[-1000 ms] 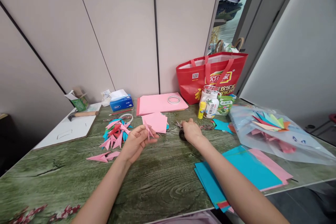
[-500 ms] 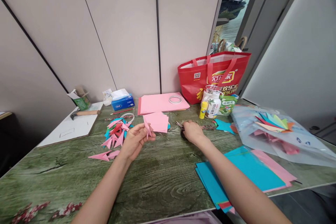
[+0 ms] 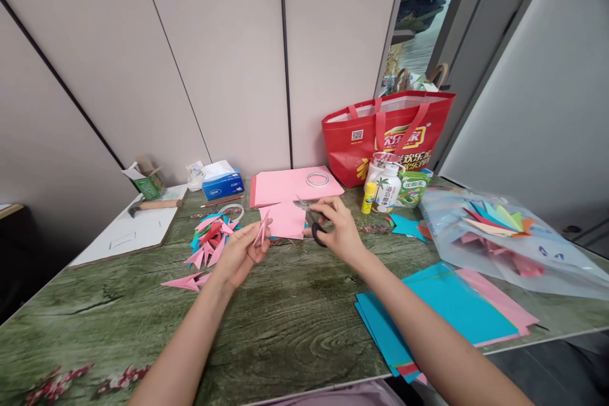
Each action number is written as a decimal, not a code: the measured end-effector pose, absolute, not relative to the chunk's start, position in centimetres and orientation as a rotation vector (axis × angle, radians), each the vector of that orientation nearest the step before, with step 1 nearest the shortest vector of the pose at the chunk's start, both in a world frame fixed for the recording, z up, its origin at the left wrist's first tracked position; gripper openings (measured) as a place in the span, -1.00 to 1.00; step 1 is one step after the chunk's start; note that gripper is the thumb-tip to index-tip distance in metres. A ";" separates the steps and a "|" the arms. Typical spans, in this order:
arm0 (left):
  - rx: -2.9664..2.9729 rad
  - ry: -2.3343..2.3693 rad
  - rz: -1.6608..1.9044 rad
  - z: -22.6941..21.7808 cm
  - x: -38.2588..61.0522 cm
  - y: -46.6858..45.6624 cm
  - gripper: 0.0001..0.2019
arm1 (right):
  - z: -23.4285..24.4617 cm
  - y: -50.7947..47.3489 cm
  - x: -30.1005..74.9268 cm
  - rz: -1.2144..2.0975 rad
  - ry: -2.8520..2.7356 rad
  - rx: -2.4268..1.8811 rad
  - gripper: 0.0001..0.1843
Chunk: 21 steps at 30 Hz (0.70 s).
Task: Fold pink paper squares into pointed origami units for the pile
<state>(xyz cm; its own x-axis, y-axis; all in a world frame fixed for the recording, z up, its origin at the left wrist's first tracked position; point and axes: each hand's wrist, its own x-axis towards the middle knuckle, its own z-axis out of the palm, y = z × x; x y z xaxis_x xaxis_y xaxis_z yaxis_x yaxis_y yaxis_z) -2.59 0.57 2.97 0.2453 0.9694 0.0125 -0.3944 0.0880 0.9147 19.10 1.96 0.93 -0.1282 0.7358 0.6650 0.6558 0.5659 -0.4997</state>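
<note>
My left hand (image 3: 238, 257) pinches a small folded pink paper piece (image 3: 262, 229) upright above the green wood-grain table (image 3: 285, 323). My right hand (image 3: 339, 231) grips black-handled scissors (image 3: 311, 219), lifted off the table with the blades pointing left toward the pink piece. Just behind both hands lies a small stack of square pink sheets (image 3: 285, 219). A heap of folded pink, blue and red paper points (image 3: 209, 240) sits left of my left hand.
A larger pink paper stack with a tape ring (image 3: 318, 179) lies at the back. Red bag (image 3: 387, 136), glue stick (image 3: 366, 198) and bottles stand back right. Blue and pink sheets (image 3: 442, 314) lie near right, a plastic bag of coloured paper (image 3: 504, 235) far right. Tissue box (image 3: 222, 184), hammer (image 3: 152, 205) and white board sit left.
My right hand picked the scissors up from the table and carried them left toward the pink piece. My left hand stayed put with the folded paper.
</note>
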 end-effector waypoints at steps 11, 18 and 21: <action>1.163 0.872 1.112 2.4 -2.9 0.8 -0.78 | -0.5 1.5 17.4 -0.131 -2.106 -0.908 -0.61; 1.189 0.920 1.104 2.6 -2.6 0.7 -0.70 | -0.5 1.4 17.6 -0.163 -2.127 -0.931 -0.60; 1.204 0.947 1.097 2.8 -2.5 0.6 -0.65 | -0.5 1.4 17.6 -0.180 -2.146 -0.942 -0.57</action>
<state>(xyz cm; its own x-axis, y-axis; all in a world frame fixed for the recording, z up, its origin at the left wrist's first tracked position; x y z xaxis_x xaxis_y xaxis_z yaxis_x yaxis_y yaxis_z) -2.48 0.58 2.77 0.2262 0.9740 0.0083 -0.1339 0.0226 0.9907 17.60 1.36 -0.47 -0.4299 0.5686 0.7014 0.6774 0.7167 -0.1659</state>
